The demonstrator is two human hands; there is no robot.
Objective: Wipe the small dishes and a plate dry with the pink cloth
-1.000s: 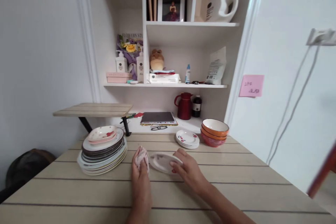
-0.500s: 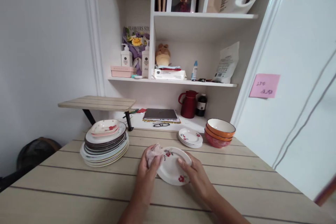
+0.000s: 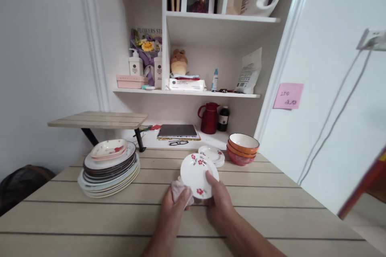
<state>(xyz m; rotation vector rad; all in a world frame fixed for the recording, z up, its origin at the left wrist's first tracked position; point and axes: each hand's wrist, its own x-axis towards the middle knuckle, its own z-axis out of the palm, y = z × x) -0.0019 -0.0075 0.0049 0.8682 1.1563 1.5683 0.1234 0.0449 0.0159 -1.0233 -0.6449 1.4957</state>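
Note:
My right hand (image 3: 217, 202) grips the lower edge of a small white plate with red flowers (image 3: 196, 173), tilted up so its face is toward me. My left hand (image 3: 173, 209) is closed on a crumpled pinkish cloth (image 3: 178, 189) pressed against the plate's lower left rim. Both hands hover just above the pale wooden table (image 3: 271, 204).
A tall stack of large plates (image 3: 108, 168) with a pink dish on top sits at the left. Behind are a stack of small flowered plates (image 3: 214, 155) and stacked orange bowls (image 3: 243, 148). White shelves with a red jug (image 3: 208, 118) stand at the back.
The plate went from lying nearly flat to tilted upright facing me. The cloth moved from the plate's upper left to its lower left edge.

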